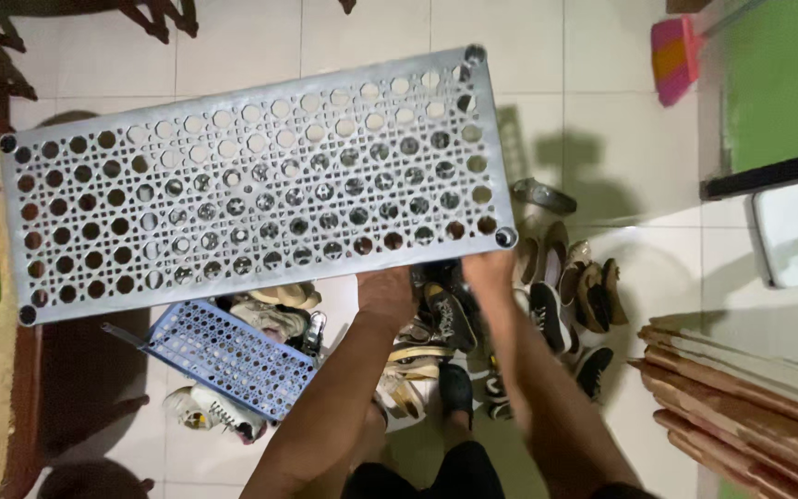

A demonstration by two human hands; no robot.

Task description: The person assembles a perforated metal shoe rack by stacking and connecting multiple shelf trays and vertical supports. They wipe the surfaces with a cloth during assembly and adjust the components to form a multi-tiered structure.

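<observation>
While the grey perforated shelf panel (256,180) was held flat and slightly tilted above the tiled floor (602,139), it seemed only partly handled: lifted clear, but attached to nothing in view. Under the panel's near edge lay a heap of shoes (556,296), unsorted and spilling toward its right corner. Below the panel's left half, a smaller blue perforated panel (233,356) rested loose on the heap, so at least one more piece looked unplaced. Far off the panel's right side lay a stack of brown boards (741,388). The left hand (385,291) gripped the panel's near edge, fingers hidden beneath it. The right hand (487,273), blurred, touched the near right corner; whether it had closed I could not tell.
</observation>
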